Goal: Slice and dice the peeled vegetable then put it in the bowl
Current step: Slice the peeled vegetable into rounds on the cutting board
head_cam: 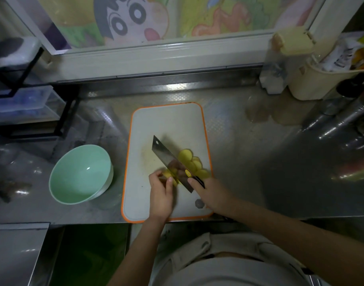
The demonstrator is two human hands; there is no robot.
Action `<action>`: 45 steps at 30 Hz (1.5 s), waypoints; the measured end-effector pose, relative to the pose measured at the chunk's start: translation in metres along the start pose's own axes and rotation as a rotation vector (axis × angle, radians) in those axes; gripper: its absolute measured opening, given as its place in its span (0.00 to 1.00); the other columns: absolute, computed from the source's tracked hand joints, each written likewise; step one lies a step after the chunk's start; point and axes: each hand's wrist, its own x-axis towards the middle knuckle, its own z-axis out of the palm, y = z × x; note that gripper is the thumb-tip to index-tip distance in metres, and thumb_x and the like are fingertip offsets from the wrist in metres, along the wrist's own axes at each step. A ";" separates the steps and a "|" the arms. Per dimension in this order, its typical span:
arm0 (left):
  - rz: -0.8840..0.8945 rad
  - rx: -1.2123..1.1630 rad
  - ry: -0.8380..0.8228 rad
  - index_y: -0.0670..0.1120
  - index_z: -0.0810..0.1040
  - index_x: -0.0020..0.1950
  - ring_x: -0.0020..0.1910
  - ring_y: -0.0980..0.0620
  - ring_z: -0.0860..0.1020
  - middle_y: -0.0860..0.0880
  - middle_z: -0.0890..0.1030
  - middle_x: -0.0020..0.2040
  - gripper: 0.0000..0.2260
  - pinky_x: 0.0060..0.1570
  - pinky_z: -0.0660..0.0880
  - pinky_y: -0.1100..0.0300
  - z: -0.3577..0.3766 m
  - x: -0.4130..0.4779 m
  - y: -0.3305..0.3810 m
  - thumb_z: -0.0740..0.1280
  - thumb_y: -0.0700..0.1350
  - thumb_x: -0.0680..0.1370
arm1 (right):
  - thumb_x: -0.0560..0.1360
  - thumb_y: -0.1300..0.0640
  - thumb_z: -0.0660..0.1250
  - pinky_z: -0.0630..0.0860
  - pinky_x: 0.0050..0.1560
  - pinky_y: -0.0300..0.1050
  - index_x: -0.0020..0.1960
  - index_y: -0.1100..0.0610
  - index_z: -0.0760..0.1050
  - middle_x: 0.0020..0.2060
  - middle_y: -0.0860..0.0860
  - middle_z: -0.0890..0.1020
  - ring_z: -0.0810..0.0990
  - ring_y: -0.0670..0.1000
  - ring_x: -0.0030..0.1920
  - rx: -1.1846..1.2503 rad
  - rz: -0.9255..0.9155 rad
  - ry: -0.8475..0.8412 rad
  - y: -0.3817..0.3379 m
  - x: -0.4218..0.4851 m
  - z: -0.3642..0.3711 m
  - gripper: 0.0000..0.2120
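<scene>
Steel counter runs across the whole view, with a white, orange-rimmed cutting board lying at its middle.

Far left of the cutting board stands a black rack holding clear plastic boxes; their contents are too blurred to tell.

Just left of the cutting board sits a pale green bowl, tilted a little, its bare glazed inside showing.

On the near half of the cutting board, the left hand curls its fingers and thumb around a yellow piece of peeled vegetable, pinning it to the surface. A cleaver slants across the board, its edge against that piece. A round yellow sticker sits on the blade near the handle; its print is too small to read.

To the right of the blade, still on the cutting board, lie round yellow slices, overlapping in a loose row.

The right hand grips the cleaver's dark handle, with the forefinger laid along the blade.

Behind the cutting board, a window panel shows a cartoon face with big round eyes.

Far right of the cutting board and towards the back stands a clear jar with a cream lid, holding something pale. Beside it is a cream tub stuffed with printed packets, their lettering unreadable, and a dark-capped bottle.
</scene>
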 end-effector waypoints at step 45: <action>0.091 0.057 -0.049 0.46 0.60 0.55 0.43 0.54 0.72 0.49 0.71 0.48 0.05 0.43 0.67 0.58 0.001 -0.005 0.003 0.56 0.42 0.81 | 0.82 0.46 0.52 0.61 0.26 0.39 0.30 0.57 0.62 0.25 0.51 0.67 0.66 0.47 0.25 -0.166 0.093 -0.096 -0.031 -0.001 0.012 0.24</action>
